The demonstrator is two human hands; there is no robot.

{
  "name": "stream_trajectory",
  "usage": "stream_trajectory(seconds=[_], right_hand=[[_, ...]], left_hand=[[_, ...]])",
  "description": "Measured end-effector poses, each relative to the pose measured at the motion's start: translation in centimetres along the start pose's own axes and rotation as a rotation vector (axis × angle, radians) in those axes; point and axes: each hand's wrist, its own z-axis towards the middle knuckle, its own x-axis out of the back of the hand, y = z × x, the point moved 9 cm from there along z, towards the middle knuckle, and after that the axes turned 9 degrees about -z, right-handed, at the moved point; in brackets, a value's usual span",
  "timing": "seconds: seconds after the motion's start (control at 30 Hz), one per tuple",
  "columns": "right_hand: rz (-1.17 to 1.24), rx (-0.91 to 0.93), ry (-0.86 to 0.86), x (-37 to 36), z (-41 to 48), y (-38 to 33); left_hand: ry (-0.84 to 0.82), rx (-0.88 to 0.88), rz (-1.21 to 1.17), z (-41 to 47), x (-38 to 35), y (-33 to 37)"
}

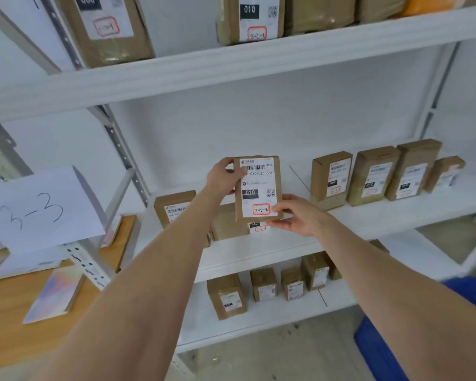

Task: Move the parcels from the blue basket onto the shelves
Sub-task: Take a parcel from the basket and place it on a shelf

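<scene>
3 white shelves [259,64] carry upright brown parcels [331,180] bearing white labels.

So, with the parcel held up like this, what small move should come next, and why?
Probably lower the parcel to stand on the middle shelf, in the bare stretch beside the upright row. The left hand and the right hand both grip it, and it hangs before that shelf.
</scene>
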Motion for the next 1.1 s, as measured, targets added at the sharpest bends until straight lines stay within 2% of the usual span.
stream_trajectory(seconds=[0.2,0.33,0.63,0.83,0.97,1.1], right_hand=[[-0.016,0.105,0.019,-0.4,-5.8,-2.5],[-0.013,0.196,0.002,-1.3,-10.2,-5.7],[-0.049,0.471,-0.038,-4.3,-17.6,-16.4],[-0.036,0.644,-0.023,-7.9,-19.9,-24.1],[-0.134,0.764,0.035,-10.0,-20.0,-28.8],[-0.366,0.885,0.174,-12.3,-18.2,-32.7]], left_hand=[[0.027,-0.087,-0.015,-5.5,0.7,4.9],[0.073,-0.206,-0.035,-9.4,1.8,9.6],[0.216,-0.523,-0.01,-15.7,5.4,23.1],[0.285,-0.64,0.086,-16.9,8.9,31.8],[0.296,-0.689,0.114,-16.2,11.2,35.6],[0.317,-0.685,0.093,-14.3,13.6,37.2]])
